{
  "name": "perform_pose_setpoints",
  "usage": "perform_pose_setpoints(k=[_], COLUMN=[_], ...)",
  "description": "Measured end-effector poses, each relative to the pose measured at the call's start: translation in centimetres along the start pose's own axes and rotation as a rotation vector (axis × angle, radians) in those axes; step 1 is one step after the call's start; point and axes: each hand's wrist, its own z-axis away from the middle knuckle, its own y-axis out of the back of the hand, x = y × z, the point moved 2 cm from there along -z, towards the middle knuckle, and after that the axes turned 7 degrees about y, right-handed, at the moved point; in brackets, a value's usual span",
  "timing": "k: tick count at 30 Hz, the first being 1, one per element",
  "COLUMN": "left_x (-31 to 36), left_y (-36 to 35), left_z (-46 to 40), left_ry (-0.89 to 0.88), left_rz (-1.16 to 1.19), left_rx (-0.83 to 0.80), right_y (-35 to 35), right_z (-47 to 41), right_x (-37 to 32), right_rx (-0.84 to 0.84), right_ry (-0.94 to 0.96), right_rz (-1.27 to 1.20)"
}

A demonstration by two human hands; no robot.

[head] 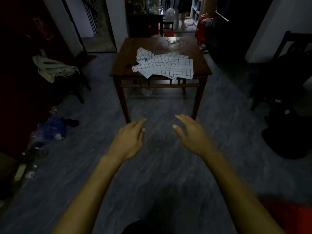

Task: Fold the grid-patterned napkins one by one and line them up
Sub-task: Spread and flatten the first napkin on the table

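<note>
Grid-patterned napkins (164,67) heaped loose on the near half of the wooden counter (121,65) — white cloth with dark lines, unfolded, rumpled at the far left end, flatter toward the right. Front edge of the pile hanging a little past the counter's near rim. Can't tell how many pieces are in there, overlapping too much.

Glare patch on the far side of the counter top, nothing clear in it.

Both hands well short of the counter, held out low over the grey floor (160,166), nowhere near the cloth. Left hand (130,138) palm down, fingers straight and loosely together, holding nothing. Right hand (191,132) the same — fingers stretched forward, thumb out to the side, nothing in it. 2 bare forearms running back toward the bottom of the view, a gap between the hands.

Off to the left, a dark chair (74,81) with a pale garment (54,68) dumped over it, plus some blue stuff (54,126) on the floor below. Dark chair (287,65) on the right too. Dim room overall, brighter doorway behind the counter.
</note>
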Motion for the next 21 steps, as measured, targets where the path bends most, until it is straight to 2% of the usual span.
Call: perform_pose_setpoints(k=[7, 13, 21], left_x=[-1.8, -6.1, -11.5], left_y=[-1.3, -0.6, 2.4], left_z=[-6.9, -15.8, -27.9], left_ry=[-0.014, -0.018, -0.028], left_rz=[0.033, 0.127, 0.268], left_rx=[0.025, 0.082, 0.067], right_y=[-1.9, -3.7, -3.8], right_z=[-5.7, -15.3, -28.2], right_x=[2.5, 2.7, 2.2], right_rx=[-0.032, -0.043, 0.007], right_ry=[-0.032, 0.007, 0.021], right_rz=[0.007, 0.099, 0.13])
